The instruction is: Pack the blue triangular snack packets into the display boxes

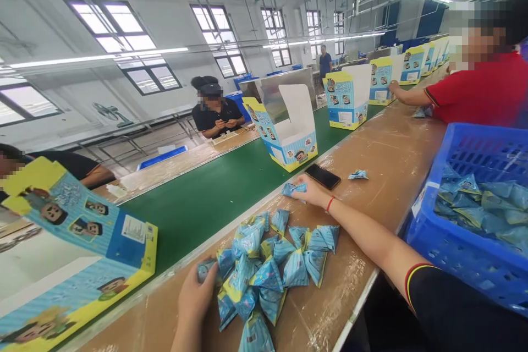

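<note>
At the counter's [383,154] near edge, a pile [272,269] of blue three-cornered packets lies loose on the taped brown surface.

Left hand [197,294]: at the pile's left end, grip curled narrow around an end packet [205,270]. The thumb side is hidden, so a full hold is judged, not confirmed.

Right hand [313,192]: stretched forward past the pile, palm down, grip closed on a single packet [293,189] at the counter's belt-side edge.

Key relation: the pile lies between the two hands. Its long axis runs from near-left to far-right, roughly along the counter's edge. The left hand touches it and is the nearer. From the right hand the pile lies back toward the body and slightly left, apart from the fingers.

Surroundings:
- An open box [284,132] stands upright on the green belt [214,192], flap raised. It is near the right hand, beyond it across the counter's edge.
- A phone [322,176] lies flat just beside the right hand, on its far side.
- A stray packet [358,175] lies further along.
- A blue crate [445,253] holding more packets sits right of the forearm.
- A second printed box [82,214] lies tilted at the left.
- Other people work across the belt and further up the counter, their hands well apart from the pile.
</note>
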Demonstrator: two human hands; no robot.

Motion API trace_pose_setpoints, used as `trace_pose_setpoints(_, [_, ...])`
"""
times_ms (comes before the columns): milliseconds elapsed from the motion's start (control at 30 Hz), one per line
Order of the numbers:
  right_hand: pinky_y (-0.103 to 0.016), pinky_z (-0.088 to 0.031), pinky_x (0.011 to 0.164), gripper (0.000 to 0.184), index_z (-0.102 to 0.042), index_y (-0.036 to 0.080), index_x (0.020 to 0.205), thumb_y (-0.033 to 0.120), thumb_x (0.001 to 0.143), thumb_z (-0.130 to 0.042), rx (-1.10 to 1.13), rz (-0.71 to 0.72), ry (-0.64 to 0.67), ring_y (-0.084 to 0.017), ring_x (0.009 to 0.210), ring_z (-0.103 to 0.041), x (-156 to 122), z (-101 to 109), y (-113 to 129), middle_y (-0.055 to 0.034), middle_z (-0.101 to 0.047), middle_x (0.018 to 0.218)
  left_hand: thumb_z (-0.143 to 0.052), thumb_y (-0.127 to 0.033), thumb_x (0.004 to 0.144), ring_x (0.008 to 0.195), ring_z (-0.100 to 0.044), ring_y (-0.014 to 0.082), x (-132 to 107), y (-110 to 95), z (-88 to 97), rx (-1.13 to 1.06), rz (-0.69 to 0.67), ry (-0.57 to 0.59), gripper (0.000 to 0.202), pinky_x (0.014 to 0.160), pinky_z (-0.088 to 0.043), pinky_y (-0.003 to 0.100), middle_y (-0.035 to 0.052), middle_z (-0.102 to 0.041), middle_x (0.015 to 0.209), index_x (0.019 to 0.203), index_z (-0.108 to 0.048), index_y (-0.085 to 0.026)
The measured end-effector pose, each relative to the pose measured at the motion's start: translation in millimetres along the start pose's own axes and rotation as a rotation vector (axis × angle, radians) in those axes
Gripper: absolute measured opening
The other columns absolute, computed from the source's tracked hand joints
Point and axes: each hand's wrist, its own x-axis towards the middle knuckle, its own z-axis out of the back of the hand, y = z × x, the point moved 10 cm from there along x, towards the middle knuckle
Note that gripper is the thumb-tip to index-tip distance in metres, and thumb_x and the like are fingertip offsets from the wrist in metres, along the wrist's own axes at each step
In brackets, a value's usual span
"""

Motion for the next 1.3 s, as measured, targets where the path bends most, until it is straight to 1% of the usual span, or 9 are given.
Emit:
trace_pose_setpoints(67, [-0.044, -0.053, 0.098, 0.040, -0.061, 0.018, 0.115, 0.034, 0.080, -0.071, -0.003, 0.022, 0.012, -0.022, 0.104, -0.065, 0, -4, 2, -0.0076, -0.069, 0.110, -0.055, -0.054, 0.071, 0.099, -0.070, 0.0355, -3, -3, -2.0, -0.003, -0.011, 0.001, 0.048, 0.090, -0.054, 0.046, 0.0114, -0.076, 0.100, 0.103, -0.068, -0.021])
trace_pose_setpoints(167, [-0.050, -0.039, 0.116, 0.035, -0.067, 0.017, 0.098, 0.037, 0.073, -0.081, -0.032, 0.094, 0.079, -0.030, 0.135, -0.050, 1, -15, 8, -0.0157, -0.054, 0.143, -0.054, -0.053, 0.071, 0.102, -0.069, 0.0353, -6, -6, -3.3, -0.018, -0.037, -0.008, 0.049, 0.094, -0.053, 0.046, 0.0126, -0.076, 0.105, 0.104, -0.068, -0.020])
trace_pose_setpoints(300, [-0.051, -0.033, 0.121, 0.036, -0.074, 0.017, 0.083, 0.044, 0.065, -0.089, -0.095, 0.161, 0.231, -0.036, 0.145, -0.039, -1, -34, 13, -0.0148, -0.041, 0.158, -0.054, -0.053, 0.070, 0.100, -0.070, 0.0342, -7, -5, -5.3, -0.046, -0.044, -0.016, 0.052, 0.094, -0.053, 0.045, 0.0129, -0.076, 0.105, 0.107, -0.068, -0.018])
trace_pose_setpoints(633, [-0.060, -0.029, 0.119, 0.054, -0.077, 0.021, 0.115, 0.062, 0.080, -0.073, -0.297, 0.070, 0.196, -0.040, 0.140, -0.040, -3, -29, -7, -0.0189, -0.045, 0.149, -0.056, -0.050, 0.075, 0.098, -0.070, 0.0320, -9, -3, -4.4, -0.034, -0.053, -0.028, 0.045, 0.091, -0.054, 0.043, 0.0099, -0.076, 0.100, 0.106, -0.069, -0.020])
trace_pose_setpoints(800, [-0.065, -0.025, 0.120, 0.052, -0.072, 0.030, 0.128, 0.057, 0.082, -0.073, -0.275, 0.048, 0.271, -0.042, 0.147, -0.034, -5, -37, -16, -0.0138, -0.041, 0.158, -0.055, -0.049, 0.077, 0.098, -0.070, 0.0310, -7, -1, -5.8, -0.018, -0.069, -0.028, 0.045, 0.091, -0.055, 0.042, 0.0100, -0.075, 0.099, 0.109, -0.068, -0.019])
trace_pose_setpoints(900, [-0.063, -0.025, 0.122, 0.050, -0.073, 0.029, 0.127, 0.051, 0.082, -0.074, -0.223, 0.050, 0.274, -0.042, 0.146, -0.037, -7, -37, -20, -0.0143, -0.043, 0.157, -0.055, -0.048, 0.077, 0.100, -0.070, 0.0313, -7, 1, -5.6, -0.025, -0.067, -0.037, 0.045, 0.092, -0.054, 0.042, 0.0104, -0.075, 0.100, 0.108, -0.068, -0.018])
trace_pose_setpoints(1100, [-0.044, -0.042, 0.115, 0.040, -0.073, 0.019, 0.120, 0.033, 0.083, -0.067, -0.067, 0.047, 0.167, -0.029, 0.130, -0.057, -2, -19, -25, -0.0138, -0.062, 0.135, -0.054, -0.053, 0.076, 0.100, -0.070, 0.0324, -6, 4, -7.5, -0.032, -0.063, -0.016, 0.052, 0.089, -0.055, 0.043, 0.0120, -0.075, 0.102, 0.110, -0.068, -0.017])
trace_pose_setpoints(1200, [-0.040, -0.051, 0.102, 0.028, -0.075, 0.016, 0.098, 0.035, 0.088, -0.057, -0.026, 0.019, 0.097, -0.026, 0.108, -0.066, 2, -10, -29, -0.0121, -0.071, 0.110, -0.053, -0.053, 0.075, 0.100, -0.070, 0.0325, -5, 5, -7.9, -0.022, -0.064, -0.012, 0.053, 0.091, -0.054, 0.044, 0.0124, -0.075, 0.103, 0.111, -0.068, -0.017])
trace_pose_setpoints(1300, [-0.039, -0.052, 0.095, 0.032, -0.070, 0.015, 0.087, 0.044, 0.090, -0.056, -0.014, -0.005, 0.011, -0.025, 0.098, -0.066, 0, -4, -28, -0.0126, -0.071, 0.101, -0.054, -0.053, 0.076, 0.102, -0.069, 0.0331, -4, 7, -8.9, -0.038, -0.063, -0.007, 0.052, 0.094, -0.052, 0.045, 0.0128, -0.075, 0.106, 0.111, -0.068, -0.017])
